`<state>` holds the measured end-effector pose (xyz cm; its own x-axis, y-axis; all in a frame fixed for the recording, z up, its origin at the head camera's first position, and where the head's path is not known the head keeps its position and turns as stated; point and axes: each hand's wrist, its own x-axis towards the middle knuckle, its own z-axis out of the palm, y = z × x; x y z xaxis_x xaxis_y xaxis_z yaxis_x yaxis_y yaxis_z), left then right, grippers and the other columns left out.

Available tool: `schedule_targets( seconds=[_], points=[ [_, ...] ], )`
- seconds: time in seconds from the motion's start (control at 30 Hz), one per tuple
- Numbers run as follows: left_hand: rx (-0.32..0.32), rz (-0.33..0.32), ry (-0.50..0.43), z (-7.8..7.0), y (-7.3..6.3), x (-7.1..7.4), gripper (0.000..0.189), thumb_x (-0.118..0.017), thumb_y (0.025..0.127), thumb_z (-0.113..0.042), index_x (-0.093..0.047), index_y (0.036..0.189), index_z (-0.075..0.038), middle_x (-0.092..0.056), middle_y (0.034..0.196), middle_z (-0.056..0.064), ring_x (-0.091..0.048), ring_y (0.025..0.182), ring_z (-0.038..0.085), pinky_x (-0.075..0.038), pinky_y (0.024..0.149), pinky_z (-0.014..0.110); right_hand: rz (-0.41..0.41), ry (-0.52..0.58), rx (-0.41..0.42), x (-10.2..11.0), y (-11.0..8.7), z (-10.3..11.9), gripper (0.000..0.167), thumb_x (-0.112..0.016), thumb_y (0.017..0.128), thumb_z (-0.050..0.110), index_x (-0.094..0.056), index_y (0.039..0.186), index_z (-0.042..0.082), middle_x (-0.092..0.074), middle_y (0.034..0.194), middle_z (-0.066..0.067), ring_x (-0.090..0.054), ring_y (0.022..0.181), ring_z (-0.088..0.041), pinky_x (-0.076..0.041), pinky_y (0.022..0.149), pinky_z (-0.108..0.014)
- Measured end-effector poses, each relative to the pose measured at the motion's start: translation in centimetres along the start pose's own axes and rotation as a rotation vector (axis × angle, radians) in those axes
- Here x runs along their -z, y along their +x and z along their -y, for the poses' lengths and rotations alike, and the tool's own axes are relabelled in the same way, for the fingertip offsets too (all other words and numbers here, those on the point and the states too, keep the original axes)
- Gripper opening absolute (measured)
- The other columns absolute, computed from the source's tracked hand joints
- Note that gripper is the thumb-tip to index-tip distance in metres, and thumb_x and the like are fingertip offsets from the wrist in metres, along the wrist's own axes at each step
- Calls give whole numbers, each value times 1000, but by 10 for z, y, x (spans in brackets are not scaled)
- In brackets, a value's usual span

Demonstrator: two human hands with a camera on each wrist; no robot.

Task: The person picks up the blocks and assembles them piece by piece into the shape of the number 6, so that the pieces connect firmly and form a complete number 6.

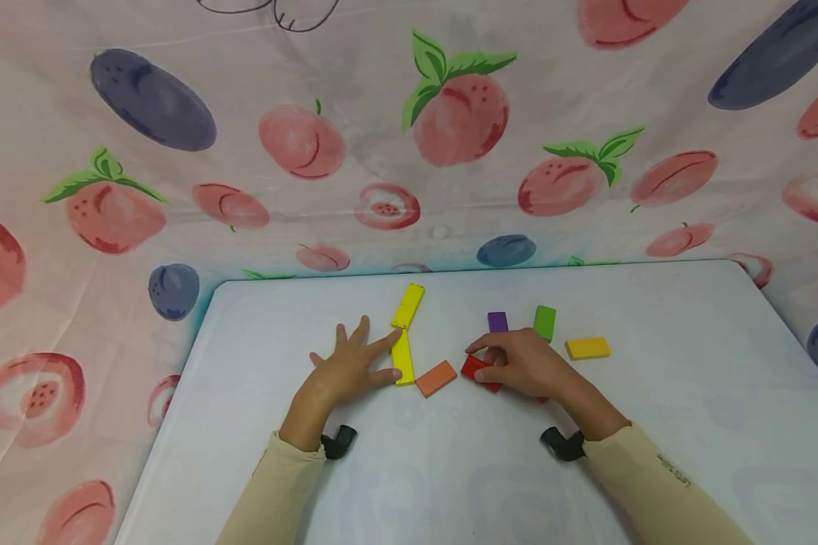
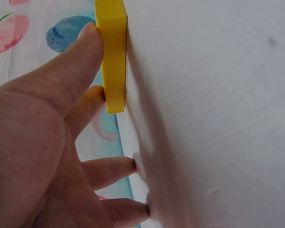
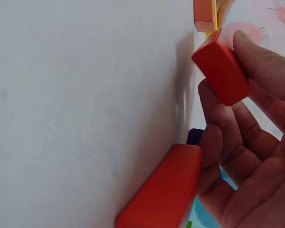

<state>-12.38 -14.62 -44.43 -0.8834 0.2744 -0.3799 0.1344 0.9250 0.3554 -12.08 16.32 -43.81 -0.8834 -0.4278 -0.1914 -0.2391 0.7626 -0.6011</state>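
A: Nearest are two beige sleeves [image 1: 269,492], one behind each hand. What is the left hand [image 1: 346,371] doing?

B: It's spread wide, gripping nothing. Its index finger and thumb touch the side of a yellow block [image 1: 402,359] lying on the white table [image 1: 409,499].

A: Anything beyond that?

B: Another yellow block [image 1: 407,306], past the index fingertip, end to end with the first. To the right of the thumb lies an orange block [image 1: 436,378], between the two hands.

A: And the right hand [image 1: 528,359]?

B: Narrowed to a pinch: thumb and fingers hold a red block [image 3: 223,76], tilted, with the orange block just left of it.

A: What sits around that hand?

B: A second red block [image 3: 164,190] beneath it, mostly hidden from the head view. Past the fingers is a purple block [image 1: 497,321]; past the back of the hand, a green block [image 1: 544,322]. To its right lies an amber block [image 1: 588,348].
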Motion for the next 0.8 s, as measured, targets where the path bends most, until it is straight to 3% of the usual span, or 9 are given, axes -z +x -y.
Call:
schedule_targets(
  seconds=[0.8],
  points=[
    [9, 4, -20, -3, 0, 3, 72, -67, 93, -56, -34, 156, -47, -8, 173, 16, 3, 154, 56, -7, 98, 93, 25, 1, 65, -4, 12, -10, 29, -80, 89, 23, -77, 117, 21, -68, 85, 10, -55, 75, -9, -48, 65, -24]
  ],
)
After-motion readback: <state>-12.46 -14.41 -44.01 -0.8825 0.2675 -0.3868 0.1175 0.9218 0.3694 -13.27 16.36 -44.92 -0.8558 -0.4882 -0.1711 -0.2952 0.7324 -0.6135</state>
